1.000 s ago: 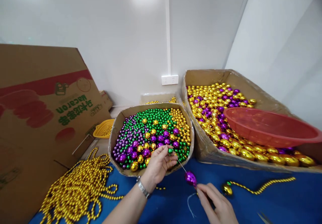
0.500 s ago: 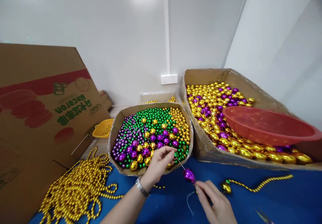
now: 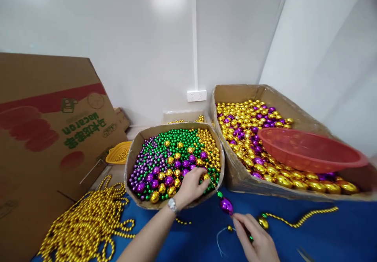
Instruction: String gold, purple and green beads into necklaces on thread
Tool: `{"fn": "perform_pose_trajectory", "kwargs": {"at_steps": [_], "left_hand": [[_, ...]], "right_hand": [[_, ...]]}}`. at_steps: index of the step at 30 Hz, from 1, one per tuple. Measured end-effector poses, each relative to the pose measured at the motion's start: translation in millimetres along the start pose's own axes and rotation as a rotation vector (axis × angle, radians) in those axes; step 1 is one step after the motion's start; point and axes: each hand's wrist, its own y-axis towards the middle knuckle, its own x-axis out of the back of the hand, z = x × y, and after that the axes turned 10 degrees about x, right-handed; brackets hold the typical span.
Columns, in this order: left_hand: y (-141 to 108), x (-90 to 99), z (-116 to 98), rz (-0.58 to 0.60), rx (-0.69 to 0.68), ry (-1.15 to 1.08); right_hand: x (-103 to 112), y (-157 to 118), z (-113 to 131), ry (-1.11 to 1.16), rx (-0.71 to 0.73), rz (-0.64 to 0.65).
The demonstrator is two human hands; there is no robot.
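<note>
My left hand (image 3: 191, 187), wearing a metal wristwatch (image 3: 172, 204), reaches over the near right part of the bead box (image 3: 126, 175). Its thumb and fingers are pinched at a gold bead (image 3: 206, 177). From there a thin straight strand, needle or taut thread, slants down through a small green bead (image 3: 219, 194) and a larger purple bead (image 3: 226, 206). Just below the purple bead, my right hand (image 3: 253, 234) is closed on the bead string. A small gold bead (image 3: 229, 228) and a loop of pale thread (image 3: 218, 240) hang beside the right fingers.
A heap of gold bead strands (image 3: 85, 222) lies left, before a large carton (image 3: 53, 136). Behind it sits a yellow basket (image 3: 110, 158). At right, a big box (image 3: 235, 177) of gold and purple beads holds a red basin (image 3: 312, 148). Scissor-like blades (image 3: 304, 254) lie near right.
A green bead now rests above the purple one on the strand. A gold bead shows at my left fingertips. Both hands have shifted slightly; the camera view has moved a little.
</note>
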Motion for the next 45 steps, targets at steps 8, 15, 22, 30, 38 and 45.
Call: {"fn": "perform_pose_trajectory", "kwargs": {"at_steps": [8, 15, 22, 30, 38, 45], "left_hand": [[-20, 19.3, 6, 0.227, 0.336, -1.296], [-28, 18.1, 10, 0.247, 0.338, -1.321], [-29, 18.1, 10, 0.274, 0.300, -1.289], [-31, 21.2, 9, 0.229, 0.282, -1.183], [-44, 12.0, 4, 0.287, 0.259, -0.972], [-49, 4.2, -2, 0.234, 0.318, -1.108]], "right_hand": [[-5, 1, 4, 0.058, 0.025, 0.027], [-5, 5, 9, 0.065, 0.032, 0.023], [-3, 3, 7, 0.067, 0.032, 0.022], [-2, 2, 6, 0.029, 0.108, 0.019], [-6, 3, 6, 0.014, 0.119, 0.025], [-10, 0, 7, -0.024, 0.095, -0.024]]}}
